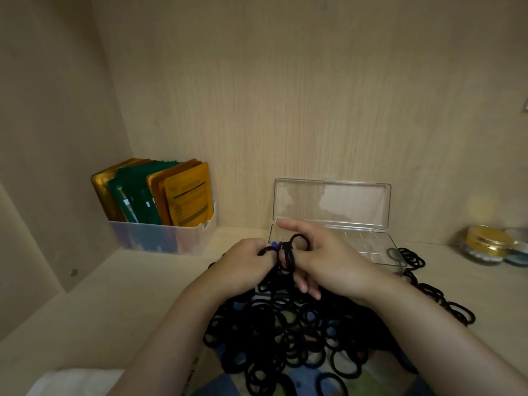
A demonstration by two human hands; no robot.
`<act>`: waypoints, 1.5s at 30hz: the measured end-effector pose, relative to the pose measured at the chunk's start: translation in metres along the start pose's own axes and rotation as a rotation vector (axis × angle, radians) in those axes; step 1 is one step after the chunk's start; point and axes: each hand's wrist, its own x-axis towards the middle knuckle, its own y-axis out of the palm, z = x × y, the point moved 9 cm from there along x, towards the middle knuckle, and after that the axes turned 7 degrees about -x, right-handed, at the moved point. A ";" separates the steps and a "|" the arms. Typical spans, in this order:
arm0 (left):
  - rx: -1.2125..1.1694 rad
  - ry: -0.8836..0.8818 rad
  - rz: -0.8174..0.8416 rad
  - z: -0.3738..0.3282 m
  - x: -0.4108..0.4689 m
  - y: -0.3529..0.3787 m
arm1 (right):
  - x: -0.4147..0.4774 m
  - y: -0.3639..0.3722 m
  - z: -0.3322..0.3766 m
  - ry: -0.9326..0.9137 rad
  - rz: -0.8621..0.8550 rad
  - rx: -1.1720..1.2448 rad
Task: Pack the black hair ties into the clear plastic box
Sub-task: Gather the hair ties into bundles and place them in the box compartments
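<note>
Gathering step — left hand (245, 261) and right hand (328, 260) gripped bunched hair ties (289, 252); next, probably lower them into the far box (360, 242).

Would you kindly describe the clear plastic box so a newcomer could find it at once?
Against the wooden back wall, right of centre, behind the pile of black hair ties, lies a flat rectangular clear plastic box. Unlike the frosted tub of orange and green sachets to its left and the gold-lidded jars to its right, it is transparent, with its hinged lid standing open.
</note>
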 end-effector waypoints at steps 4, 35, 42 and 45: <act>-0.329 -0.045 0.135 -0.002 -0.004 0.015 | -0.001 -0.004 -0.004 0.016 -0.092 -0.225; -0.303 -0.060 0.040 0.008 -0.001 -0.006 | -0.002 -0.023 -0.004 -0.031 -0.274 -0.314; -0.486 0.017 0.351 -0.006 -0.014 0.012 | 0.001 -0.003 -0.014 0.035 -0.064 -0.024; -0.549 -0.006 0.378 -0.007 -0.016 0.012 | 0.001 -0.010 -0.024 0.115 -0.107 0.085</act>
